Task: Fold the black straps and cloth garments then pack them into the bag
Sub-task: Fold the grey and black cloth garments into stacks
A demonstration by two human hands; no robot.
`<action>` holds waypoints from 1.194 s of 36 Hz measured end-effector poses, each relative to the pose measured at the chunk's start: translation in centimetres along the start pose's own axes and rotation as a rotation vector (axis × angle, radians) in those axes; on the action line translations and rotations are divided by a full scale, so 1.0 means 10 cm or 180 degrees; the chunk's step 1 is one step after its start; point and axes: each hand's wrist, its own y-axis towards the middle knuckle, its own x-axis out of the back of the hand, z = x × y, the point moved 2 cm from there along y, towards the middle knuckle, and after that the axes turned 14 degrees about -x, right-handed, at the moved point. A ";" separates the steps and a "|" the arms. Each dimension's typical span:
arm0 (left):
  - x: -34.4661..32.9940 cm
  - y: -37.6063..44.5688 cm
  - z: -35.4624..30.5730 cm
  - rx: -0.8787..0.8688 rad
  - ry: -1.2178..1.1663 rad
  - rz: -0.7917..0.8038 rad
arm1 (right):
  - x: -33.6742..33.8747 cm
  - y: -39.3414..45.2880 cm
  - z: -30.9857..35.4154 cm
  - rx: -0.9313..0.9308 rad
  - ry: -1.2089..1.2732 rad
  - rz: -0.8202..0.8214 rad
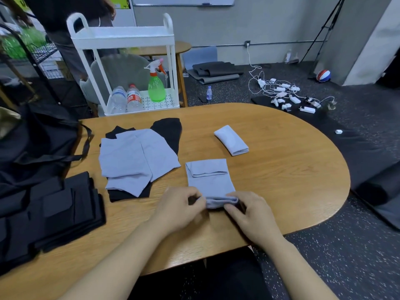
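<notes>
The pale lilac cloth (pixel 211 180) lies near the front edge of the wooden table (pixel 281 169), its far end already turned back into a flap and its near end being rolled into a tight tube. The left hand (pixel 179 211) pinches the left end of that roll between thumb and curled fingers; the right hand (pixel 249 213) grips the right end the same way. The fabric looks thin, soft and light, so it will likely spring open if let go; holding both ends of the roll and pressing evenly seems the safest way to handle it.

Further back toward the far right sits a finished rolled cloth (pixel 231 140). Left of centre lies a pile of lilac pieces (pixel 134 156) over black garments (pixel 171 131), still unfolded. At the left edge a stack of folded black straps (pixel 65 208) rests, and beyond it the black bag (pixel 36 137) slumps over the table's left end, so packing appears not yet begun.
</notes>
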 end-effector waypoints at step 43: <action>0.01 0.01 0.13 0.0451 0.1004 -0.1308 | -0.12 0.29 0.03 -0.0846 0.0147 -0.1230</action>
